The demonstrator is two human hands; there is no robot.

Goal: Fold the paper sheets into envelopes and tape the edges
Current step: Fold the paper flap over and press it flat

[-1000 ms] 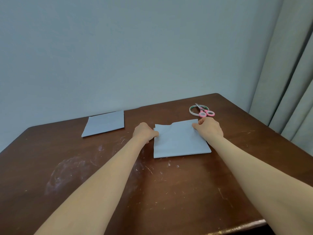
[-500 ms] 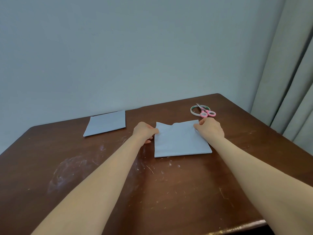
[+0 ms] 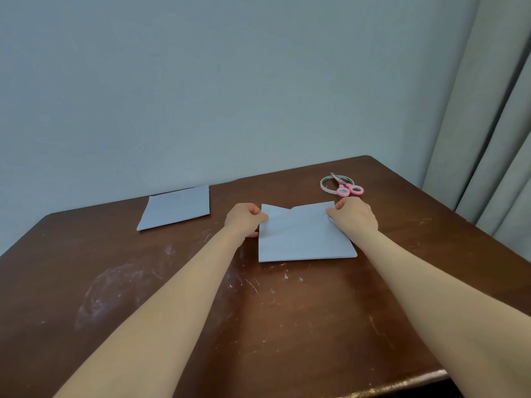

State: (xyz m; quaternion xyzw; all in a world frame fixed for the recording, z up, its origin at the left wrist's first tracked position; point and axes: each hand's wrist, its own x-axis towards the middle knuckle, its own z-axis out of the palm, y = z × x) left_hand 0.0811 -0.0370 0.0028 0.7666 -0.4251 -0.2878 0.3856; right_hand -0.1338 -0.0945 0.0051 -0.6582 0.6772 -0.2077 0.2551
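- You faced a plain, pale blue-grey wall [image 3: 201, 81].
- Your dark wooden table [image 3: 287, 326], scuffed with pale scratches, stood by it.
- Grey curtain [image 3: 494, 139] hung at your right.

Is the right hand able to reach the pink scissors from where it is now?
Probably yes. The scissors lie across the tape roll just beyond the right hand, with only bare table between. The hand pinches the folded paper, so it must let go first.

Two bare hands show, the left hand [image 3: 244, 218] and the right hand [image 3: 355, 215]. The left forearm [image 3: 178, 305], at 7 o'clock, and the right forearm [image 3: 431, 285], at 4 o'clock, are slender and uncovered to the frame edge
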